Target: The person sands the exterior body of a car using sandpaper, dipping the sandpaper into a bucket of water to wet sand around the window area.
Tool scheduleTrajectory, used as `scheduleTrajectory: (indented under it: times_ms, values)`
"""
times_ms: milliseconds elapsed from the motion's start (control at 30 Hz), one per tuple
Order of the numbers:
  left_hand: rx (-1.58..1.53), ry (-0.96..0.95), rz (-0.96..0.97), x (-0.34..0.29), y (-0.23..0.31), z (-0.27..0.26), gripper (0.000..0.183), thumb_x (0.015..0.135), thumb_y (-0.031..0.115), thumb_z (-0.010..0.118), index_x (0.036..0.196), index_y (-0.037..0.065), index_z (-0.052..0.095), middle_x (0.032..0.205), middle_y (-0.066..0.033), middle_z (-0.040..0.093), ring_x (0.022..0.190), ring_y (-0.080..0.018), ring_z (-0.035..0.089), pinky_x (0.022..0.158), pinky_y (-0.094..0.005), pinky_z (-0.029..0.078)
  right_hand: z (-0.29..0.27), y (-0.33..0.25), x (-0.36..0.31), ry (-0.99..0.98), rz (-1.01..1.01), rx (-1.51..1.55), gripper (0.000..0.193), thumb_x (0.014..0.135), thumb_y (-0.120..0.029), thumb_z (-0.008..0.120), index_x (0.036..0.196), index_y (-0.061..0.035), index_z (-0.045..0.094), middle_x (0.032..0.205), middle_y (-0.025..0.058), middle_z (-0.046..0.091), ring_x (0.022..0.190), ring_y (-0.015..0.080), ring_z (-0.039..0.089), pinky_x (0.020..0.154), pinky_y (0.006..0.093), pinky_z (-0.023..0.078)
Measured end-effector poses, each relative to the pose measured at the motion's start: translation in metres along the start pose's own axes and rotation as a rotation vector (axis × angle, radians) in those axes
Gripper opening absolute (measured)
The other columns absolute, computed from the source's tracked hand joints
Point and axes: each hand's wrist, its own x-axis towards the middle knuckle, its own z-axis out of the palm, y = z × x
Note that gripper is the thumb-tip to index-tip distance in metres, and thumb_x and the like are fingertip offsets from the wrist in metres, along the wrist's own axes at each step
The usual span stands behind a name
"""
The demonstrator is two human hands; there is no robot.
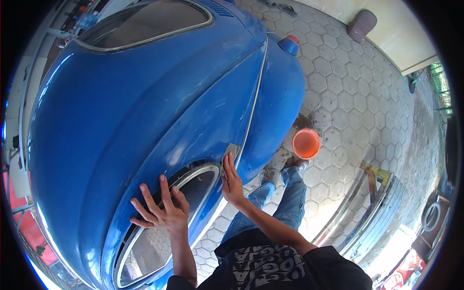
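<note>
A blue, rounded car (145,87) with scuffs and pale scratches fills the left and middle of the head view. My left hand (164,208) lies with spread fingers on the bodywork at the upper rim of the side window (195,191). Just behind that window, my right hand (232,181) presses a greyish piece of sandpaper (233,149) flat against the blue panel. Its fingers are stretched over the sheet, hiding part of it. A pale trim strip (255,99) runs along the seam beside it, next to the bulging rear fender (280,87).
An orange bucket (306,143) stands on the hexagonal pavers (333,96) by my feet, with wet patches around it. A wooden frame (372,193) lies on the right. A brown rounded object (361,25) rests by the cream wall (406,34).
</note>
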Motion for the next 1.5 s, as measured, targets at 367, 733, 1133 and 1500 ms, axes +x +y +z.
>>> scheduleTrajectory:
  times_ms: [367, 733, 1133, 1500]
  values:
    - [0.005, 0.008, -0.012, 0.006, 0.001, -0.002, 0.028, 0.089, 0.037, 0.055, 0.112, 0.028, 0.069, 0.138, -0.0068, 0.05, 0.133, -0.0327, 0.037, 0.113, -0.0551, 0.006, 0.0, 0.013, -0.016, -0.07, -0.001, 0.031, 0.051, 0.098, -0.01, 0.037, 0.147, -0.0073, 0.025, 0.153, 0.0181, 0.019, 0.141, 0.0306, 0.02, 0.112, 0.0339, 0.022]
    - [0.009, 0.007, 0.016, 0.002, -0.004, 0.001, 0.029, 0.089, 0.036, 0.054, 0.112, 0.028, 0.069, 0.139, -0.0093, 0.049, 0.135, -0.0377, 0.034, 0.111, -0.0598, 0.004, -0.012, 0.012, 0.038, 0.038, 0.013, 0.06, 0.046, 0.099, -0.012, 0.035, 0.144, -0.0066, 0.032, 0.152, 0.016, 0.024, 0.14, 0.0331, 0.024, 0.114, 0.0367, 0.022]
    - [0.008, 0.036, 0.006, 0.007, 0.002, 0.0, 0.029, 0.092, 0.039, 0.051, 0.109, 0.026, 0.071, 0.135, -0.0062, 0.053, 0.133, -0.031, 0.038, 0.114, -0.0537, 0.005, -0.028, 0.003, 0.093, 0.166, 0.053, 0.077, 0.047, 0.099, -0.013, 0.035, 0.145, -0.0077, 0.031, 0.152, 0.0144, 0.025, 0.141, 0.0327, 0.02, 0.114, 0.0371, 0.021]
    - [0.035, -0.003, 0.034, 0.002, -0.003, -0.001, 0.029, 0.09, 0.036, 0.051, 0.108, 0.024, 0.071, 0.137, -0.0101, 0.05, 0.135, -0.0358, 0.033, 0.111, -0.0596, 0.004, -0.023, -0.009, 0.088, 0.214, 0.041, 0.077, 0.049, 0.097, -0.011, 0.038, 0.146, -0.0088, 0.032, 0.153, 0.0142, 0.025, 0.142, 0.0309, 0.019, 0.115, 0.0384, 0.019]
